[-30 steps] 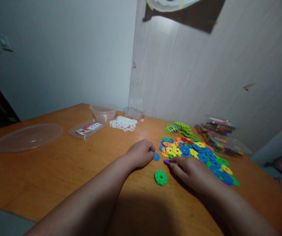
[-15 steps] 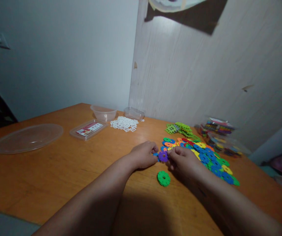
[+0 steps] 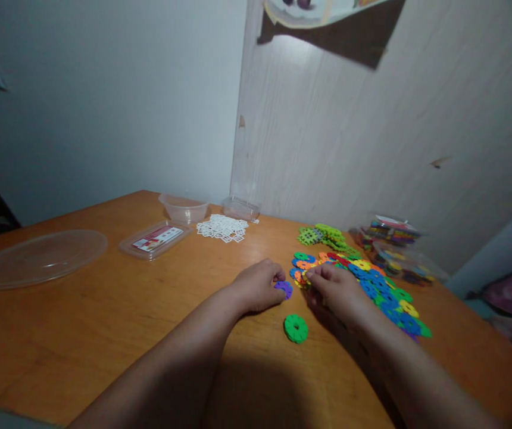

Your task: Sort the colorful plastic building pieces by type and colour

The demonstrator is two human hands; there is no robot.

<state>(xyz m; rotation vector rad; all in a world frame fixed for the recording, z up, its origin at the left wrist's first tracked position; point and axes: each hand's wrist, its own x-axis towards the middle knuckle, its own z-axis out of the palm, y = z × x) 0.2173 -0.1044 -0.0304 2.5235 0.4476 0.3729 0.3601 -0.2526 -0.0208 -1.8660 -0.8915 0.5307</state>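
Note:
My left hand (image 3: 259,287) rests on the table with its fingers closed on a purple notched disc (image 3: 284,290). Just right of it, at the near edge of a pile of coloured notched discs (image 3: 370,289), my right hand (image 3: 334,291) has thumb and fingertips pinched together. Whatever that pinch may hold is too small to make out; yellow shows beside the fingertips. Nearer to me lies a green notched disc (image 3: 296,329), apart from both hands.
Lime-green lattice pieces (image 3: 322,235) lie behind the discs. Clear containers with coloured contents (image 3: 396,250) stand at the right. Further left are white pieces (image 3: 222,227), a clear bowl (image 3: 184,208), a small clear box (image 3: 240,208), a labelled lid (image 3: 155,240) and an oval lid (image 3: 37,259).
The purple disc has passed from between both hands to the left hand's fingers. My right hand has come off it and is now by the pile. The view has shifted slightly.

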